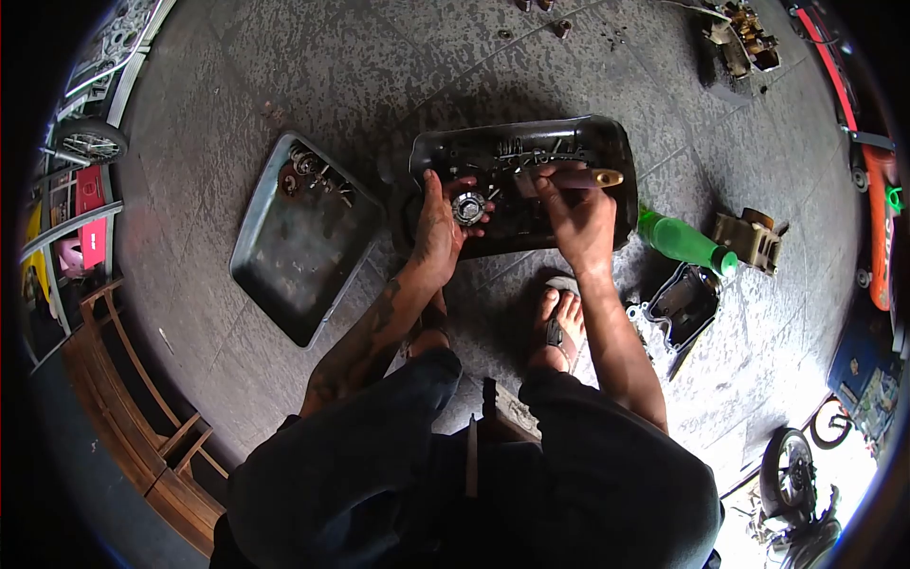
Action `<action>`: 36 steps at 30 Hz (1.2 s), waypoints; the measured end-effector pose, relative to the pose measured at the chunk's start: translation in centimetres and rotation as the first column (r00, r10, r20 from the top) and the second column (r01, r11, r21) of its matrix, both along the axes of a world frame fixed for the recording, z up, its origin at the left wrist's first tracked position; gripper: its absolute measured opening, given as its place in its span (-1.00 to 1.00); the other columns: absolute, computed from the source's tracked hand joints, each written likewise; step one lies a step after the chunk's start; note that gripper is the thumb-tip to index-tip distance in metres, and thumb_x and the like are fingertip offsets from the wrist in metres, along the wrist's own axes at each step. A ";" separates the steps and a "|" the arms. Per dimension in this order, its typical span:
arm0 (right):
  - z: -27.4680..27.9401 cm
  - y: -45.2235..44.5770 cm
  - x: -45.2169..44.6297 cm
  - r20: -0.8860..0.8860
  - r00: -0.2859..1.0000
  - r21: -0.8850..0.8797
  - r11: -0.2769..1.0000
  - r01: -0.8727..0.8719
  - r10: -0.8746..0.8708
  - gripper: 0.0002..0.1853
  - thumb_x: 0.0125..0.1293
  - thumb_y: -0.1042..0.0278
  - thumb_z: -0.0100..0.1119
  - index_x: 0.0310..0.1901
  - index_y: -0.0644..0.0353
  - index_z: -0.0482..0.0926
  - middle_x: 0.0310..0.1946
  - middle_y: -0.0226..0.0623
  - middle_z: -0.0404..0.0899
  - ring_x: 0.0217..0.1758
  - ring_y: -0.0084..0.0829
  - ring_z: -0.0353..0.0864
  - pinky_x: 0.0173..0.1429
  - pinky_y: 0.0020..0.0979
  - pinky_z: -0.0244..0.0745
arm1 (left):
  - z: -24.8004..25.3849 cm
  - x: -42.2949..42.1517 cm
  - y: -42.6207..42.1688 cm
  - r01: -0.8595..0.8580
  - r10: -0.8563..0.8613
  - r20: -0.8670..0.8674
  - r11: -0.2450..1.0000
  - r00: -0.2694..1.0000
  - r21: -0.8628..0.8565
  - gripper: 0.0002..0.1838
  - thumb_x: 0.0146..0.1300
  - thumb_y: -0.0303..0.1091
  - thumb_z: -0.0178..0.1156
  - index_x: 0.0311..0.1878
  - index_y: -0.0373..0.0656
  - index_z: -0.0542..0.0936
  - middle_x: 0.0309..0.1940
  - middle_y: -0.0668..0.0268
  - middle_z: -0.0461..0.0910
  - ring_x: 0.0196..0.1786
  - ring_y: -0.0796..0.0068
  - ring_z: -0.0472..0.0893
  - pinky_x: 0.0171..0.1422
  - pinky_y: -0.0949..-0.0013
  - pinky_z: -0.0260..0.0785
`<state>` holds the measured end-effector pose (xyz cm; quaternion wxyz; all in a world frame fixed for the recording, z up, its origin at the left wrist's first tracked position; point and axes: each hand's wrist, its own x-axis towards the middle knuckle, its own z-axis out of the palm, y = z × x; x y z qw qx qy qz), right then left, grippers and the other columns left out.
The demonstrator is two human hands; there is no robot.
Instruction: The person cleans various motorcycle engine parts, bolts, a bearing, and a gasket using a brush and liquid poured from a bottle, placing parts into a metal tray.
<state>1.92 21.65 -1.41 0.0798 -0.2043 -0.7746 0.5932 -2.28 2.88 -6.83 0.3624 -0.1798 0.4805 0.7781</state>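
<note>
My left hand [438, 233] is closed around a round, shiny metal part [468, 208] with a ringed centre, holding it over the near left side of a black tray [618, 156]. A paintbrush [580, 178] with a wooden handle is gripped in my right hand [582, 226], above the tray's right half. Its bristle end points left toward the metal part, with a gap between the two. Inside the tray, dark liquid surrounds several small metal parts, including a spring [510, 147].
To the left lies a grey tray [294, 261] with metal parts at its far end. A green bottle [678, 237], an engine cylinder [749, 240] and a black-rimmed cover [684, 302] sit at right. Another engine part [739, 43] lies farther off. A wooden bench [133, 417] stands left.
</note>
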 end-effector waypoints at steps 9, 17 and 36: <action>-0.9 0.3 -0.2 -0.150 0.989 0.042 0.999 0.020 -0.014 -0.89 0.28 0.49 0.28 -0.19 0.28 0.63 -0.33 -0.20 0.69 -0.29 -0.45 0.71 -0.14 -0.43 0.56 | -0.2 -0.1 0.1 -0.092 0.092 0.019 0.995 0.996 -0.030 -0.40 0.45 0.29 -0.24 0.00 -0.08 0.49 -0.29 0.35 0.62 -0.26 0.51 0.60 -0.24 0.42 0.38; -0.9 -0.1 0.7 -0.101 0.994 -0.161 0.987 0.021 -0.037 -0.88 0.27 0.49 0.29 -0.17 0.25 0.63 -0.32 -0.32 0.69 -0.21 -0.55 0.65 -0.05 -0.48 0.50 | 0.5 0.2 1.2 -0.193 0.193 -0.020 0.981 0.981 0.030 -0.64 0.51 -0.04 -0.06 0.02 -0.13 0.52 -0.09 0.30 0.61 -0.10 0.38 0.64 -0.12 0.30 0.48; 2.4 -0.3 0.0 -0.151 0.985 -0.050 0.995 -0.092 0.083 -0.88 0.25 0.47 0.31 -0.21 0.28 0.62 -0.32 -0.23 0.72 -0.22 -0.37 0.75 -0.09 -0.42 0.57 | 1.0 -1.3 1.4 -0.159 0.152 0.047 0.960 0.987 0.230 -0.39 0.49 0.18 -0.20 0.23 -0.16 0.44 0.02 0.24 0.60 0.00 0.41 0.62 0.07 0.34 0.45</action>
